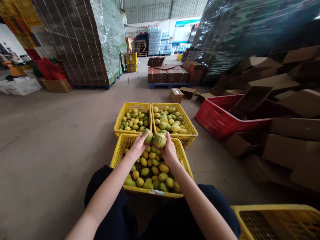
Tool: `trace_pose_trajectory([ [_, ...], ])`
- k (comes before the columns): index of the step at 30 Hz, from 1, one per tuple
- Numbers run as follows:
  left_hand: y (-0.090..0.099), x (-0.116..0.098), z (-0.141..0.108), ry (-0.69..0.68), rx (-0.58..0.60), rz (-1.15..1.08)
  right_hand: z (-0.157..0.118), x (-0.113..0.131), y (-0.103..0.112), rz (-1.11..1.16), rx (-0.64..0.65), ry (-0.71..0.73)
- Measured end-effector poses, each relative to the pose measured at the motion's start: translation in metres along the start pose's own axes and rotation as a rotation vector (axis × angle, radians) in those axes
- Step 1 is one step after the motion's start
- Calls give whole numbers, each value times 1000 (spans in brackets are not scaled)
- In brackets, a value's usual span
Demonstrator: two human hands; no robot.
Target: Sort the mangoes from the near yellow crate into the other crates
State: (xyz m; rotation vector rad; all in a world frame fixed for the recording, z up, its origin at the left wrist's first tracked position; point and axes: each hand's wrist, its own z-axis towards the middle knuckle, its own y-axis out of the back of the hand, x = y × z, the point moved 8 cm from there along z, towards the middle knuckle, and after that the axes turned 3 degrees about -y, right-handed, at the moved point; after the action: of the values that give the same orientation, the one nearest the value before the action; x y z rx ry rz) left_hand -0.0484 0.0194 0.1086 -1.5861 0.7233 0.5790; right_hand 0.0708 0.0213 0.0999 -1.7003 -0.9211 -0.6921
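Observation:
My left hand (pixel 139 144) is closed around a green lemon (pixel 148 136). Right beside it, my right hand (pixel 169 150) grips a larger, bumpy yellow-green lemon (pixel 159 140). Both fruits are held up close together above the far side of the nearest yellow plastic crate (pixel 115 156), between my knees. Inside that crate lie many green and yellow lemons (pixel 155 170), with parts of its mesh floor showing. Two more yellow crates, the left one (pixel 115 128) and the right one (pixel 192 130), stand just behind it, both filled with similar fruit.
A red crate (pixel 212 118) with cardboard stands at right, among heaped cardboard boxes (pixel 287 140). Another yellow crate (pixel 275 208) sits at the lower right. Wrapped pallet stacks (pixel 82 43) rise behind. Flattened cartons lie on a blue pallet (pixel 168 85). Bare concrete floor (pixel 50 140) extends left.

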Motion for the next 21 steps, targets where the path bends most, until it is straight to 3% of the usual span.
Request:
trace_pose_trajectory([
  [3, 1, 0, 1, 10, -27, -2, 2, -6, 2, 21, 2, -50],
  [9, 20, 8, -1, 210, -243, -7, 4, -11, 0, 67, 77, -127],
  [21, 33, -4, -8, 256, -192, -27, 11, -17, 8, 45, 148, -224],
])
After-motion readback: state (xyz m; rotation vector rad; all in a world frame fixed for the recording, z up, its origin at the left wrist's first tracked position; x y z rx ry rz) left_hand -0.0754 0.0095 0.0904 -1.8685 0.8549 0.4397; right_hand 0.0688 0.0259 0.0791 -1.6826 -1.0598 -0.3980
